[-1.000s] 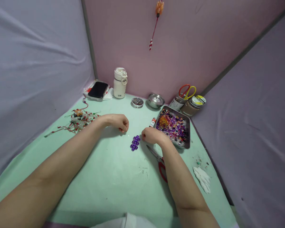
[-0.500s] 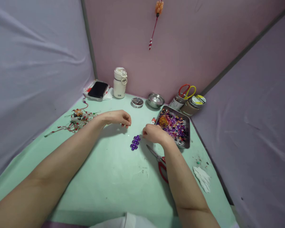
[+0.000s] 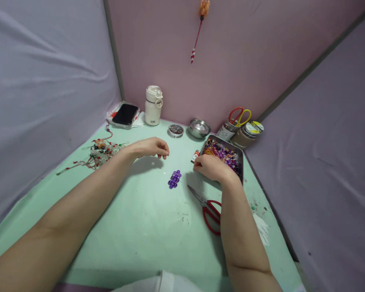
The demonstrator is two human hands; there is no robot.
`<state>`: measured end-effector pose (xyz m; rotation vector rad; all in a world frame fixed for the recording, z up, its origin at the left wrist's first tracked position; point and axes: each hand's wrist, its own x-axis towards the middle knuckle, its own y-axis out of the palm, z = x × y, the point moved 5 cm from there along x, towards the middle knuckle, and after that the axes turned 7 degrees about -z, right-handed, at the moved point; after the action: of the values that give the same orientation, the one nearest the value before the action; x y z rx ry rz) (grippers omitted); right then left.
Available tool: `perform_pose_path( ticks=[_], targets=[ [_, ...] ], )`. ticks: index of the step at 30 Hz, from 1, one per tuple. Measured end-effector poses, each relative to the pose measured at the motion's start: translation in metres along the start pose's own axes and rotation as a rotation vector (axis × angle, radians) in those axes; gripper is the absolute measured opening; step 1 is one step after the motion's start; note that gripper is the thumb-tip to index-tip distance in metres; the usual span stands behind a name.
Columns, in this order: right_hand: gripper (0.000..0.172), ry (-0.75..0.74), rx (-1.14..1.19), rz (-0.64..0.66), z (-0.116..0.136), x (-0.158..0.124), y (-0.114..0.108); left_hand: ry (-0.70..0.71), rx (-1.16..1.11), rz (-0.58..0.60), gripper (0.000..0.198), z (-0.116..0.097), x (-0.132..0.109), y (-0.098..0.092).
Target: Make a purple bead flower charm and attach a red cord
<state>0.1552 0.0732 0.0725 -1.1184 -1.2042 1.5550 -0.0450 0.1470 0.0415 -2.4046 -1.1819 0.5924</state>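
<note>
The purple beads lie on the green table between the two hands, nearer the body than either. They sit close together in one small block, apparently joined; any thread is too fine to make out. As a judgement, this block is the part already made up, and the many loose beads in the tray are unused. No tassel or hanging cord shows on the block, and whether it is tied off cannot be told.

The left hand hangs to the far left of the block, its fingers bent and fingertips nearly together. The right hand is to the far right, fingers curled in, overlapping the near left corner of the tray in view. Neither visibly touches the block; whether either pinches a thread cannot be seen.

Toward the near edge, the tabletop shows with only a few specks. On the right, the scissors point their tips toward the block, handles partly behind the right forearm. A small bottle stands just beside the right fingers. The beaded strings bound the left side; the tin and bowl stand along the far side.
</note>
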Motion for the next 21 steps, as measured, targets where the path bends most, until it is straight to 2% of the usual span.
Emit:
perform_pose_path(
  ticks=[14, 18, 21],
  targets=[
    [0.01, 0.1, 0.044, -0.145, -0.021, -0.008, -0.017, 0.0, -0.135, -0.131, 0.02, -0.006, 0.0, 0.003],
    [0.013, 0.096, 0.068, -0.236, -0.019, -0.006, -0.021, 0.0, -0.219, -0.18, 0.021, -0.006, 0.004, 0.008],
    [0.014, 0.033, 0.155, -0.306, -0.01, -0.002, -0.022, 0.003, -0.299, -0.248, 0.022, -0.009, 0.008, 0.019]
  ],
)
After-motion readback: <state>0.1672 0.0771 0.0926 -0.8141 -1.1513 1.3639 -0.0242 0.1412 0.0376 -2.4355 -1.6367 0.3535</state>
